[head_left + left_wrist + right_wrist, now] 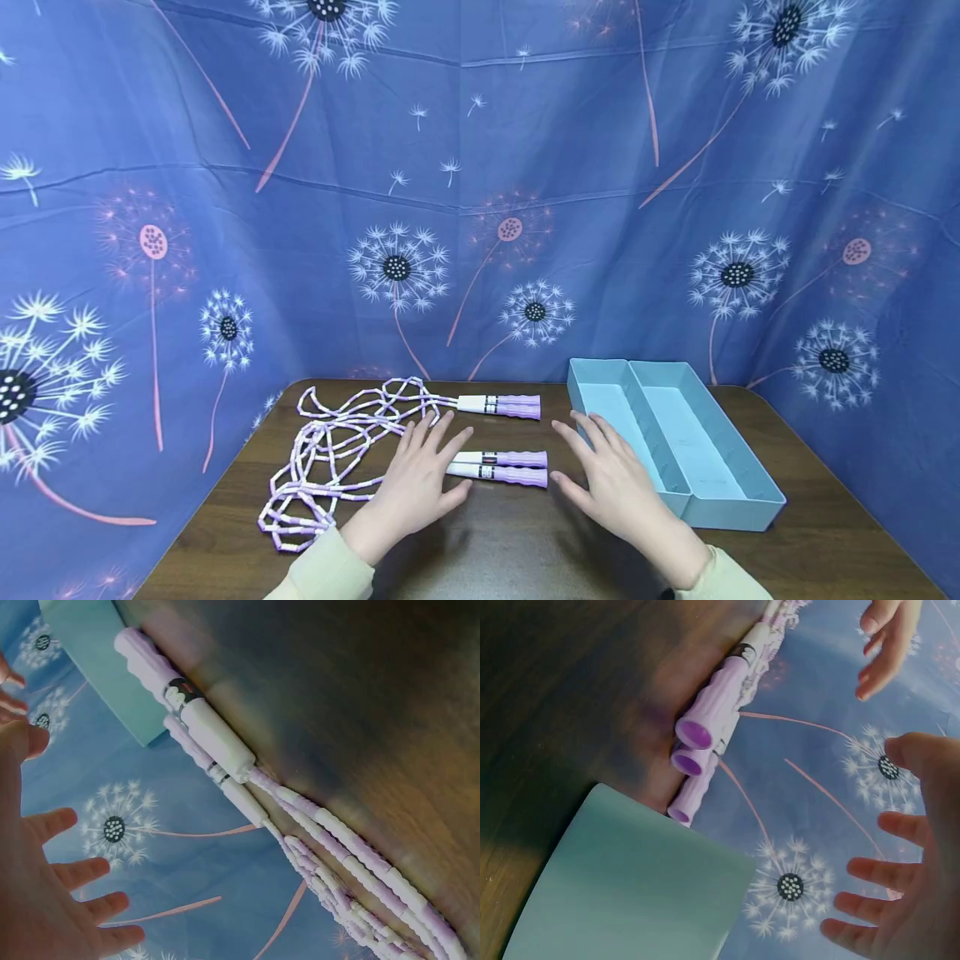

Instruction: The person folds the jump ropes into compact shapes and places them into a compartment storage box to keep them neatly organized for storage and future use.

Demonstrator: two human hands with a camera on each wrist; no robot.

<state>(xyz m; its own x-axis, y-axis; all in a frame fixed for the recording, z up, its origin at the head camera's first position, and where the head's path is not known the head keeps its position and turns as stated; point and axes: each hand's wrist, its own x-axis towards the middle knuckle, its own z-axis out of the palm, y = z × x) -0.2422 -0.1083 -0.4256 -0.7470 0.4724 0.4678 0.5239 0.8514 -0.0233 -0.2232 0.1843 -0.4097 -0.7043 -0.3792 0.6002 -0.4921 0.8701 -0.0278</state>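
Observation:
Purple-and-white beaded jump ropes (330,442) lie in loose loops on the left of the table. One purple-and-white handle (501,406) rests farther back, and two more handles (504,475) lie side by side nearer the front. My left hand (420,483) hovers with spread fingers over the beaded cord, just left of the front pair, and hides part of it. To the right of the handles my right hand (611,479) is held up, fingers apart, holding nothing. In the right wrist view three handle ends (697,735) face the camera.
Two light-blue rectangular bins (738,512) stand side by side at the right, close beyond my right hand. The brown wooden table (495,550) backs onto a blue dandelion-print cloth (450,208), which also hangs along both sides.

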